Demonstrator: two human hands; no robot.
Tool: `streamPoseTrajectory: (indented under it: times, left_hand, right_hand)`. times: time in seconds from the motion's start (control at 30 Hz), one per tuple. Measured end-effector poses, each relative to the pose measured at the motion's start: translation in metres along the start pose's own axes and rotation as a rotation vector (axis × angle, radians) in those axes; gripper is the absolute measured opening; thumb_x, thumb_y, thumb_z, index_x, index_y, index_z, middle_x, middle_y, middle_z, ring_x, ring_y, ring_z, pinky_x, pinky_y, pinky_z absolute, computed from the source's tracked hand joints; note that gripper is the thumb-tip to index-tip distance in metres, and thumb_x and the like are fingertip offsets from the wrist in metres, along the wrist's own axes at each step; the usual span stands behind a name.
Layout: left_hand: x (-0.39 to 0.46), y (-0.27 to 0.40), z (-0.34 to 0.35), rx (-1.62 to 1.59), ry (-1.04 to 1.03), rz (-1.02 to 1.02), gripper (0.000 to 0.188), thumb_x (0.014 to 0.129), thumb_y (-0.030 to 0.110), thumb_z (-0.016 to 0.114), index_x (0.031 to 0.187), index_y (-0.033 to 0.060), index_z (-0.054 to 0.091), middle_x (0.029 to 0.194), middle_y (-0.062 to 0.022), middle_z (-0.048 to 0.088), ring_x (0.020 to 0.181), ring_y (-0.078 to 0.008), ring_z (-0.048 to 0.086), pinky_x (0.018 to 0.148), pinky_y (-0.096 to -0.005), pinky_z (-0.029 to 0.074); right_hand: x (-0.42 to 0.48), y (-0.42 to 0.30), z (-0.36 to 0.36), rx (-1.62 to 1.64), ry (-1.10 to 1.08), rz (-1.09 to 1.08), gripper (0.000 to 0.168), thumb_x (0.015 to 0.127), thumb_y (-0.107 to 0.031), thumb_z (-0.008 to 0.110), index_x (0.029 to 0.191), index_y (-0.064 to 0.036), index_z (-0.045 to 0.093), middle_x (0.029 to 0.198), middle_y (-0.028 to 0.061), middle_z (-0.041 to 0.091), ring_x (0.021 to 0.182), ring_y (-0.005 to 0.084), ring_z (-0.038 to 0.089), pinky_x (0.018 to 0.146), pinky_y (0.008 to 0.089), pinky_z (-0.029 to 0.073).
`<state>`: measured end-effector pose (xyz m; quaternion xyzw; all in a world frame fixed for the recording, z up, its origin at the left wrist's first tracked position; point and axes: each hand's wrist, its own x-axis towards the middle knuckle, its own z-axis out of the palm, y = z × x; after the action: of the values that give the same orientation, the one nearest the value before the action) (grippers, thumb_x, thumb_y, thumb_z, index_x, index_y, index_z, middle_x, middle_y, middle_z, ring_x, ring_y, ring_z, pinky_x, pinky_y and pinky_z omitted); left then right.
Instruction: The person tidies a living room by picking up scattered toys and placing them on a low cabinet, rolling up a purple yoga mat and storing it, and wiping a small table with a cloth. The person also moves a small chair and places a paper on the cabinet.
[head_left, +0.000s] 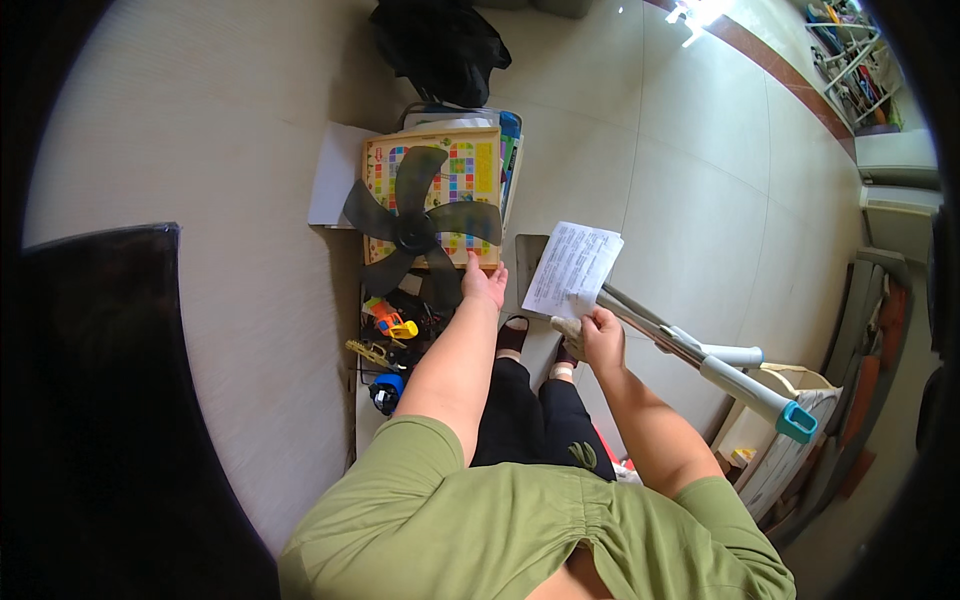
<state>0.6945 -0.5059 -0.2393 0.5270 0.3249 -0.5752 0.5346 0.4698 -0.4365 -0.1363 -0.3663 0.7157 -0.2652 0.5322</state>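
My left hand (484, 283) has its fingers apart at the lower edge of a wooden-framed board game (484, 169), beside a dark five-bladed fan blade (412, 231) that lies over the board. Whether the fingers touch the board or a blade cannot be told. My right hand (604, 337) grips a printed sheet of paper (574, 268) by its lower edge, together with a greyish cloth (568, 334) that hangs at the fingers. Below the fan blade lie an orange and yellow toy gun (390, 320) and a blue object (387, 391).
Grey and white poles with a teal-tipped handle (796, 422) slant across the right side, near a whitish bin (780, 382). A black bag (450, 52) lies beyond the board. A dark panel (112, 375) stands at the left. My feet are on the tiled floor (690, 187).
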Motion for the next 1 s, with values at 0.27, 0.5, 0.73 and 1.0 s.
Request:
streamPoseTrajectory:
  times: [0.27, 0.5, 0.73, 1.0]
  left_hand:
    - [-0.048, 0.028, -0.010, 0.170, -0.019, 0.029, 0.046, 0.096, 0.048, 0.046, 0.119, 0.0078, 0.049, 0.103, -0.0076, 0.058, 0.088, -0.0233, 0.060, 0.070, -0.0305, 0.045]
    - [-0.083, 0.058, -0.017, 0.277, -0.043, 0.019, 0.038, 0.098, 0.046, 0.043, 0.113, 0.0127, 0.052, 0.097, -0.0036, 0.060, 0.082, -0.0217, 0.063, 0.058, -0.0279, 0.039]
    - [-0.089, 0.064, -0.019, 0.328, -0.072, 0.015, 0.036, 0.098, 0.046, 0.043, 0.110, 0.0129, 0.054, 0.095, -0.0042, 0.062, 0.082, -0.0206, 0.065, 0.053, -0.0243, 0.038]
    - [-0.076, 0.063, -0.023, 0.371, -0.070, 0.011, 0.039, 0.099, 0.043, 0.044, 0.113, 0.0078, 0.052, 0.099, -0.0077, 0.062, 0.083, -0.0209, 0.065, 0.053, -0.0231, 0.040]
  right_hand:
    - [0.003, -0.051, 0.015, -0.118, -0.053, -0.276, 0.016, 0.086, -0.008, 0.060, 0.100, -0.002, 0.064, 0.079, 0.0128, 0.065, 0.071, 0.0211, 0.062, 0.070, 0.0297, 0.048]
    - [0.044, -0.053, 0.064, -0.048, -0.090, -0.233, 0.017, 0.086, -0.013, 0.062, 0.100, -0.002, 0.064, 0.081, 0.0135, 0.066, 0.075, 0.0255, 0.063, 0.071, 0.0328, 0.049]
    - [0.099, -0.031, 0.130, -0.040, -0.244, 0.018, 0.020, 0.086, -0.017, 0.064, 0.098, -0.001, 0.065, 0.076, 0.0104, 0.066, 0.066, 0.0200, 0.061, 0.061, 0.0327, 0.047]
    - [0.104, -0.043, 0.159, -0.529, -0.321, -0.133, 0.030, 0.087, -0.023, 0.064, 0.112, -0.007, 0.065, 0.100, 0.0160, 0.068, 0.089, 0.0321, 0.065, 0.078, 0.0384, 0.051]
